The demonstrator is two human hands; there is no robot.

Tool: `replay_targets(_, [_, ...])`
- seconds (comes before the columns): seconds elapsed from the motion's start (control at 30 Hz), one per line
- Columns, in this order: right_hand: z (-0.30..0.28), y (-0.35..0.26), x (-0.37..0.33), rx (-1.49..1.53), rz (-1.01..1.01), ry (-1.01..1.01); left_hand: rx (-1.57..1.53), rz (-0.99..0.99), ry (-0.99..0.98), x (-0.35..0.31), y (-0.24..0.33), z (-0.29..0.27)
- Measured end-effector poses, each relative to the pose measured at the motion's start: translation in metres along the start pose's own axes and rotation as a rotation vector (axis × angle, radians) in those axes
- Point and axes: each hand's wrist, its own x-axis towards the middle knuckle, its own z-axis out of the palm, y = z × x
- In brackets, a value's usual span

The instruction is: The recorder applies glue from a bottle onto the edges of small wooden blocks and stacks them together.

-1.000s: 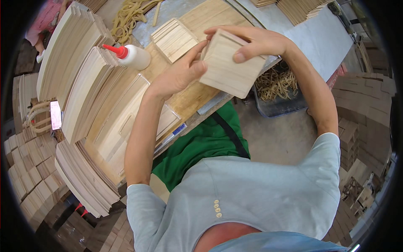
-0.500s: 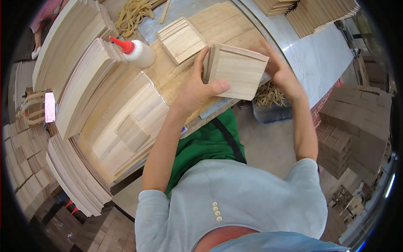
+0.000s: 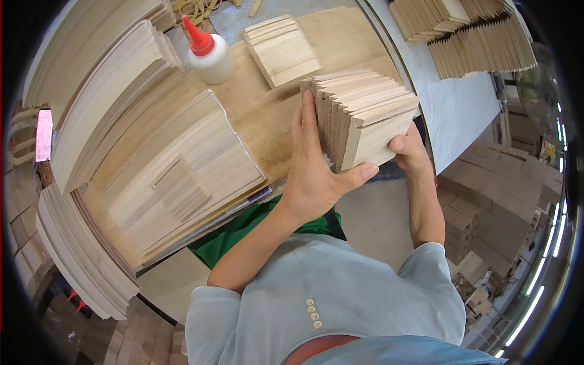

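Note:
Between both hands, above the bench's front edge, I hold a stack of wooden boards (image 3: 380, 131), small, flat and grooved near one edge. My left hand (image 3: 313, 164) grips its left side, thumb on the front board and fingers along the side. On the right side my right hand (image 3: 410, 149) is closed round it, thumb on the front face and most fingers hidden behind. Another short stack of grooved boards (image 3: 283, 52) lies beyond my left hand. A larger wooden panel (image 3: 188, 152) with a white bead along its edge lies to the left, with a small board (image 3: 180, 188) on it.
A white bottle (image 3: 212, 61) with a red nozzle stands on the wooden work board (image 3: 347, 39). Tall stacks of curved wooden panels (image 3: 121, 91) line the left. More boards (image 3: 480, 45) stand in rows at the far right. Yellowish bands (image 3: 198, 9) lie at the back.
The held stack has turned, so its layered edges now show. My right hand has come in from beside it to grip its right side. The whole view has shifted.

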Motion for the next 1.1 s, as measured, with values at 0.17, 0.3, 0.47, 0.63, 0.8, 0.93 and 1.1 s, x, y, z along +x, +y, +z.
replay_targets(0.17, [0.019, -0.03, 0.032, -0.15, 0.01, 0.001, 0.08, 0.004, 0.127, 0.014, 0.016, -0.02])
replay_targets(0.3, [0.033, -0.047, 0.064, -0.213, 0.042, 0.007, 0.077, 0.011, 0.183, 0.033, 0.017, -0.04])
replay_targets(0.47, [0.048, -0.056, 0.089, -0.252, 0.087, 0.065, 0.072, -0.065, 0.222, 0.056, 0.009, -0.052])
replay_targets(0.63, [0.05, -0.054, 0.101, -0.245, 0.127, 0.072, -0.059, -0.131, 0.235, 0.066, 0.0, -0.054])
replay_targets(0.8, [0.044, -0.048, 0.101, -0.235, 0.122, 0.057, -0.091, -0.121, 0.274, 0.065, -0.009, -0.049])
replay_targets(0.93, [0.041, -0.049, 0.086, -0.234, 0.126, 0.019, 0.104, -0.084, 0.256, 0.056, -0.001, -0.048])
replay_targets(1.1, [0.043, -0.043, 0.07, -0.265, 0.082, 0.044, 0.083, -0.088, 0.26, 0.04, 0.004, -0.043])
